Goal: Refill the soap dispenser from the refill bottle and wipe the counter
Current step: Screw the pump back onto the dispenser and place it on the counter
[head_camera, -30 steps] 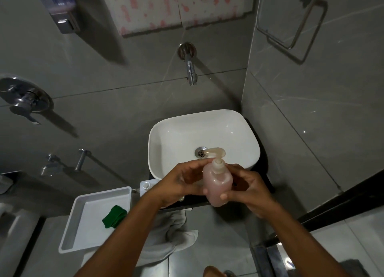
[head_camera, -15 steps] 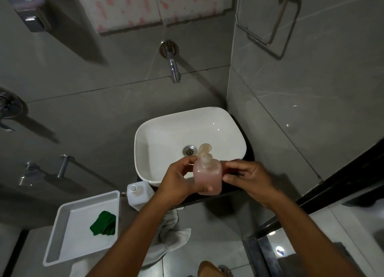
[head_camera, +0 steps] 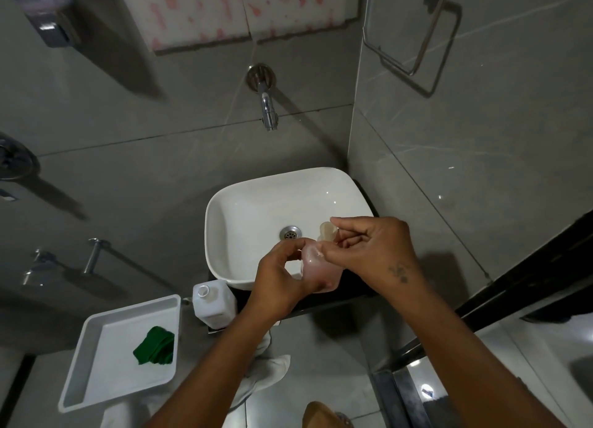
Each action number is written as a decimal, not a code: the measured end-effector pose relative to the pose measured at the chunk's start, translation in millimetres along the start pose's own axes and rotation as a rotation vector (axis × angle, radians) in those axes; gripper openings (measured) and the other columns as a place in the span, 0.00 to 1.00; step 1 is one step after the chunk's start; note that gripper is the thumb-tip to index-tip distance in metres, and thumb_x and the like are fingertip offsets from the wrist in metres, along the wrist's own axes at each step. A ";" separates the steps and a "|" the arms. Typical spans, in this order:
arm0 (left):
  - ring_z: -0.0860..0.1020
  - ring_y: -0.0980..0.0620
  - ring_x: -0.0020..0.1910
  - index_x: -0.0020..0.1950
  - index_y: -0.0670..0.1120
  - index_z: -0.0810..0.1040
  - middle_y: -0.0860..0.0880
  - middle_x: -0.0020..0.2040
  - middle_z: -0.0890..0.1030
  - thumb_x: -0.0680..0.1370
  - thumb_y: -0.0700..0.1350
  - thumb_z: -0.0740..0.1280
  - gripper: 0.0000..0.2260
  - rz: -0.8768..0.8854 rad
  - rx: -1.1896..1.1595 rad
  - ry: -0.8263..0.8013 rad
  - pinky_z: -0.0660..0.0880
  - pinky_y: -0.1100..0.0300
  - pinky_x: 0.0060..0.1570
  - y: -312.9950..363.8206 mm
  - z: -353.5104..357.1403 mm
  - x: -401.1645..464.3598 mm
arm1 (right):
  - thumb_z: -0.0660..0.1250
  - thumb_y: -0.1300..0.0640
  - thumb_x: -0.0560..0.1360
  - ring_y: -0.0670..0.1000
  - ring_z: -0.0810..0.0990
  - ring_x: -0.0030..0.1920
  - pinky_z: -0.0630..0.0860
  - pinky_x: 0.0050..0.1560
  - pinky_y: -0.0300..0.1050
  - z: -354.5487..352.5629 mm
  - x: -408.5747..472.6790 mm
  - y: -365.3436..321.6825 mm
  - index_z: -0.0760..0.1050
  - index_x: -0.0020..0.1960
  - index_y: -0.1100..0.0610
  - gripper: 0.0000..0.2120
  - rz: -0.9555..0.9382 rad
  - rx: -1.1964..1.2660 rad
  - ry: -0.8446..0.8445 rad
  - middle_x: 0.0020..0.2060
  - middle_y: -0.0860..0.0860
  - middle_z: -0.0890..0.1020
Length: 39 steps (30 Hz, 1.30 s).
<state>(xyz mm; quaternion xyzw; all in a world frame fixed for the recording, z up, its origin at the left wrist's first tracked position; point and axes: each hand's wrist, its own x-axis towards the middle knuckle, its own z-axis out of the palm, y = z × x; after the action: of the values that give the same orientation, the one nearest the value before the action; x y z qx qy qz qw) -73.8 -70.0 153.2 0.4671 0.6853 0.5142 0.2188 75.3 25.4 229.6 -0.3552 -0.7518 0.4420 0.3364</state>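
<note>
Soap dispenser (head_camera: 317, 275) gripped upright by left hand (head_camera: 282, 278); pump (head_camera: 328, 229) pinched by right hand (head_camera: 373, 246), best unscrewed over sink (head_camera: 244, 209). Refill bottle (head_camera: 213, 302) at 8 o'clock.

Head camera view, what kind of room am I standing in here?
Most likely a bathroom or washroom. A white basin sits below a wall-mounted tap, the walls are large grey tiles, and a metal towel holder hangs on the right-hand wall.
</note>
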 end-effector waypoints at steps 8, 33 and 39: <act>0.81 0.63 0.54 0.53 0.67 0.78 0.66 0.52 0.82 0.60 0.47 0.86 0.29 0.022 0.007 -0.006 0.74 0.76 0.49 0.0 4.3 2.8 | 0.80 0.57 0.64 0.40 0.85 0.40 0.80 0.47 0.31 -6.6 2.5 1.6 0.83 0.59 0.54 0.23 -0.062 -0.054 -0.011 0.39 0.38 0.85; 0.83 0.53 0.59 0.65 0.43 0.82 0.48 0.58 0.85 0.72 0.33 0.77 0.22 -0.190 -0.060 -0.011 0.79 0.49 0.61 -92.7 163.4 10.0 | 0.66 0.55 0.81 0.48 0.83 0.49 0.79 0.52 0.44 12.8 -30.3 222.9 0.81 0.50 0.51 0.05 0.914 0.738 0.330 0.47 0.48 0.85; 0.84 0.52 0.58 0.65 0.41 0.82 0.47 0.57 0.86 0.75 0.35 0.76 0.19 -0.342 -0.136 0.071 0.80 0.48 0.61 -113.4 209.6 6.1 | 0.66 0.62 0.80 0.44 0.86 0.41 0.82 0.41 0.37 16.4 -22.4 258.2 0.84 0.43 0.54 0.11 0.902 0.685 0.466 0.37 0.48 0.88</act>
<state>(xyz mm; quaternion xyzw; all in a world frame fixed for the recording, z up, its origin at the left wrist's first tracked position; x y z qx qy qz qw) 39.8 36.1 -27.4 0.3095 0.7257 0.5307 0.3096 134.7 91.9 -14.3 -0.5974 -0.2493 0.6681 0.3668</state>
